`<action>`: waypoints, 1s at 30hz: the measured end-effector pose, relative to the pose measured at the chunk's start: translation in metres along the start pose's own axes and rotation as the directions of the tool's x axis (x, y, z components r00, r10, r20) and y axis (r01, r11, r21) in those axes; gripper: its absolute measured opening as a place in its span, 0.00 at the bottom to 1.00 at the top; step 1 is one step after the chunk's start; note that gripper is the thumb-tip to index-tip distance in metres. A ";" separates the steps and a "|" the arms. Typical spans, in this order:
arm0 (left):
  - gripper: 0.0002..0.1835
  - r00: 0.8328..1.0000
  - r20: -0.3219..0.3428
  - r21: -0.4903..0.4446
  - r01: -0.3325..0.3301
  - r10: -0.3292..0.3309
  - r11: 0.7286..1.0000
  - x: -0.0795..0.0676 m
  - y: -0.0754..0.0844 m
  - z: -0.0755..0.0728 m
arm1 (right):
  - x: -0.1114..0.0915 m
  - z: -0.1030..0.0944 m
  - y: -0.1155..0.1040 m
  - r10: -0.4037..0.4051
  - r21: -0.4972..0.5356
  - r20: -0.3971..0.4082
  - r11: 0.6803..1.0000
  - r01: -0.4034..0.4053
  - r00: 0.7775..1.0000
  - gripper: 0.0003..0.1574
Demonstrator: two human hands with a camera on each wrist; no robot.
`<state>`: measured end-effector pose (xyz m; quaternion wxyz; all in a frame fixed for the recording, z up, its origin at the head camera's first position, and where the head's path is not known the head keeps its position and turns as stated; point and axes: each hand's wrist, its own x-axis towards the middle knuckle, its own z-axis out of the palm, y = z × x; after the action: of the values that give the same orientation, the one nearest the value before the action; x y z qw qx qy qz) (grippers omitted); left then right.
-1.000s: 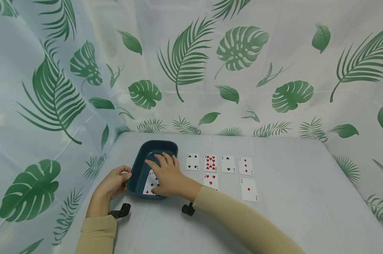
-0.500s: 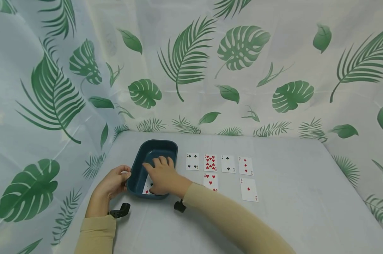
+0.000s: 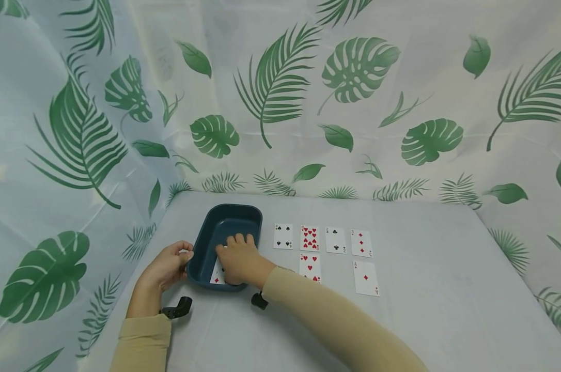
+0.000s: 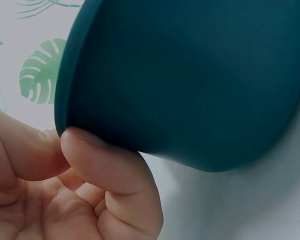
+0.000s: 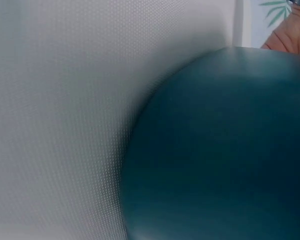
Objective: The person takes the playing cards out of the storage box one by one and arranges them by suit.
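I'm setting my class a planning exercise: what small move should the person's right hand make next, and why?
Probably lift one card out of the tray: the right hand is down inside, over that card; the left hand grips the tray; and other cards lie face up on the table.

R hand (image 3: 244, 263) lower in blue tray (image 3: 231, 226), fingers (image 3: 231, 241) more curled vs. spread 1 s ago

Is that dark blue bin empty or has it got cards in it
Not empty: the bin holds at least one white card, its red diamond showing, partly hidden by the right hand. I cannot tell how many.
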<state>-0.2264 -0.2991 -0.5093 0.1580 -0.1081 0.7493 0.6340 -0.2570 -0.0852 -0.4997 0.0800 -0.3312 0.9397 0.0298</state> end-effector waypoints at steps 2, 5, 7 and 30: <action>0.07 1.000 -0.002 0.002 0.002 -0.002 1.000 0.000 0.001 0.000 | 0.000 0.001 0.000 0.005 -0.014 0.009 1.000 -0.005 1.000 0.44; 0.07 1.000 -0.003 -0.001 0.003 -0.003 1.000 0.000 0.001 0.001 | 0.000 0.002 -0.001 0.010 -0.026 0.013 1.000 -0.010 1.000 0.45; 0.07 1.000 -0.005 -0.001 0.004 -0.004 1.000 -0.001 0.001 0.002 | 0.001 0.002 -0.001 0.010 -0.026 0.012 1.000 -0.010 1.000 0.45; 0.09 0.999 0.050 0.066 -0.023 0.020 0.998 -0.001 0.002 -0.004 | 0.001 0.003 0.000 -0.010 0.010 -0.032 1.000 0.010 0.999 0.47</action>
<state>-0.2267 -0.3030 -0.5066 0.1733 -0.0790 0.7670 0.6128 -0.2574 -0.0851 -0.5029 0.0670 -0.3359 0.9393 0.0193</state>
